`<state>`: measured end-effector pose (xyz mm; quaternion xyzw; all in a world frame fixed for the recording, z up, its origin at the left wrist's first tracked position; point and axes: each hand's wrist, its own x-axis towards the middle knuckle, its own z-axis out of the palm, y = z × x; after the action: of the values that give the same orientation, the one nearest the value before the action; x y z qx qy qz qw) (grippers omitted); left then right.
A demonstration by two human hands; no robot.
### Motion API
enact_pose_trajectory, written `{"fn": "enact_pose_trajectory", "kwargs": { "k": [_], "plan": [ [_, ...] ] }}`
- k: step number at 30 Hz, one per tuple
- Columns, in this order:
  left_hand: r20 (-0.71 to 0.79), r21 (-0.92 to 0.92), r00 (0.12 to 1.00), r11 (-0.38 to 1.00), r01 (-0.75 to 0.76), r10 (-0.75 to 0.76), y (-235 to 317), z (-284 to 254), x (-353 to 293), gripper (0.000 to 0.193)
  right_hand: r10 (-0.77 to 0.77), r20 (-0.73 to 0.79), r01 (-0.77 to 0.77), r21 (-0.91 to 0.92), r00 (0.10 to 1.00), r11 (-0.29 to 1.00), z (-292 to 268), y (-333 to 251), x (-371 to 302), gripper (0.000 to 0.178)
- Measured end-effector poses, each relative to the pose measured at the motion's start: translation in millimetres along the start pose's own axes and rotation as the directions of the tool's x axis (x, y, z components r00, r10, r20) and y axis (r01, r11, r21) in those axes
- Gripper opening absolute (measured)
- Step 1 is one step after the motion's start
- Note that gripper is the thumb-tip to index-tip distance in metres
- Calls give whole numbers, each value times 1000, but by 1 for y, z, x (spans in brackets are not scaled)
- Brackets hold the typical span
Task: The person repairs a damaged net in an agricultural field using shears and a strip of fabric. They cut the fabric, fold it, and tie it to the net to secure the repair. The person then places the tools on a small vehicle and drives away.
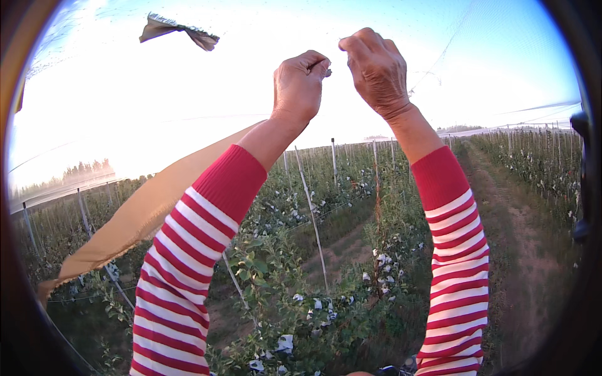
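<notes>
Both arms, in red-and-white striped sleeves, reach up against the bright sky. My left hand [300,86] is closed in a pinch, with a tiny dark bit showing at its fingertips, too small to name. Close by on the right, my right hand [379,74] has its fingers curled together; what they grip, if anything, is lost in the glare. A long tan cloth strip [147,197] slants from behind my left wrist down to the far left. Whether my left hand holds its upper end is hidden. Fine netting [476,37] spreads overhead, and a bunched piece of cloth [179,31] hangs at upper left.
Rows of leafy fruit trees [263,263] with white bags [285,343] stand below, among thin poles [311,213] and wires. A dirt track [523,250] runs along the right. Another tree row [545,156] lies beyond it.
</notes>
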<state>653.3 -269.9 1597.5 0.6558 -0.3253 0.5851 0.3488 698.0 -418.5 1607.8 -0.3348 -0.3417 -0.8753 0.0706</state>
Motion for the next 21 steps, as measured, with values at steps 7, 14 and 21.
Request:
{"fn": "enact_pose_trajectory", "kwargs": {
  "k": [7, 14, 21],
  "plan": [
    [39, -198, 994, 976, -88, 98, 12, 5, 0, 11, 197, -11, -195, 101, 980, 976, 9, -8, -17, 21],
    [31, -229, 999, 973, -31, 39, 16, -8, -6, 15, 254, -41, -244, 166, 966, 955, 19, -18, -23, 8],
    [-7, -332, 999, 942, 48, -53, 4, -11, -39, 13, 410, 70, -405, 369, 909, 836, 16, -28, -33, 6]
  ]
}}
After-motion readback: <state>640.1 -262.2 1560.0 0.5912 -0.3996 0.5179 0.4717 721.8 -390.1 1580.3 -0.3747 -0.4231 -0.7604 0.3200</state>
